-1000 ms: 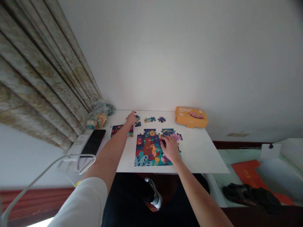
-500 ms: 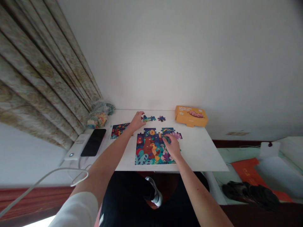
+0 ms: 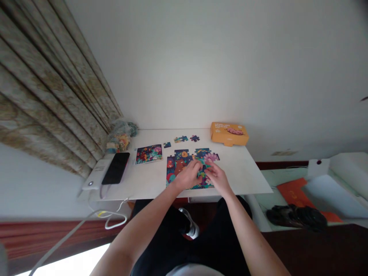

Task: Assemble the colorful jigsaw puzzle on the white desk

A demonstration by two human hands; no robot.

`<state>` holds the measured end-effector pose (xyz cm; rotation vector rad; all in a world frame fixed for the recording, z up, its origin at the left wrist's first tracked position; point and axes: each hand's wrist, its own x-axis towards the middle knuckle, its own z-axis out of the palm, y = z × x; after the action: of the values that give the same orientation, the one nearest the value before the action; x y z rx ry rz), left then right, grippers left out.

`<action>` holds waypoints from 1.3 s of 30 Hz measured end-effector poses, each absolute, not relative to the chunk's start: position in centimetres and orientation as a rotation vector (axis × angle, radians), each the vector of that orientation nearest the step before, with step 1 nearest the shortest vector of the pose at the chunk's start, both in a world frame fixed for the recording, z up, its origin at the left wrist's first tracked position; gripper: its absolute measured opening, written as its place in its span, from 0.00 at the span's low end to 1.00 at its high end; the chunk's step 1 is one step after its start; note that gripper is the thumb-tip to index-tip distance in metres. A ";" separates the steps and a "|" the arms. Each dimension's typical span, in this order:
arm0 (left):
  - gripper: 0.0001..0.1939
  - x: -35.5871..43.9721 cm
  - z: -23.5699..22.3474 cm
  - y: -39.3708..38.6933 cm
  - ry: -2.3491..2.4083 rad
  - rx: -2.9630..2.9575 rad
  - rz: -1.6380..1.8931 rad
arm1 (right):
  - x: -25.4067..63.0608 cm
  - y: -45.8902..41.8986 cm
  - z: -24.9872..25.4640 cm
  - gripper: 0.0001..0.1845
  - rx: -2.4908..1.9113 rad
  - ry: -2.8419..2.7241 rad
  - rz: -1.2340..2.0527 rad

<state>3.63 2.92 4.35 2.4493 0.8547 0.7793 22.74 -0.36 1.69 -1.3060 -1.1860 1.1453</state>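
Observation:
A colourful, partly assembled jigsaw puzzle (image 3: 179, 161) lies at the middle of the white table (image 3: 247, 172). Both of my hands rest on its near right part. My left hand (image 3: 188, 175) has its fingers bent down onto a piece in the puzzle. My right hand (image 3: 217, 177) pinches at the same spot, fingertips meeting the left ones. What lies under the fingers is hidden. Loose pieces (image 3: 181, 139) lie behind the puzzle, with one more piece (image 3: 166, 145) to their left.
A picture card (image 3: 148, 153) lies left of the puzzle, a black phone (image 3: 115, 173) on a white pad beyond it. A plastic bag (image 3: 120, 136) sits at the back left by the curtain. An orange box (image 3: 229, 133) stands back right. A white cable hangs off the near left edge.
My left hand has come back from the loose pieces at the far edge to the puzzle beside my right hand. The view has tilted a little.

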 end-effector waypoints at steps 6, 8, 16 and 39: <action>0.26 4.9 3.9 0.7 0.828 2.538 0.726 | 24.2 -3.2 0.2 0.26 -1.375 -1.198 1.019; 0.27 5.2 3.6 0.3 0.917 2.587 0.668 | 26.0 -3.1 0.1 0.29 -1.417 -1.175 0.967; 0.26 5.2 1.5 -0.7 1.144 2.704 0.396 | 34.0 -1.8 0.3 0.32 -1.560 -1.124 0.949; 0.26 5.3 1.6 -0.9 1.152 2.674 0.421 | 32.2 1.5 0.8 0.13 -1.998 -1.638 0.656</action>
<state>5.28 -0.86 1.58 2.6742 1.1518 0.4207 32.22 1.52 0.78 -1.9977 -1.6385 0.6564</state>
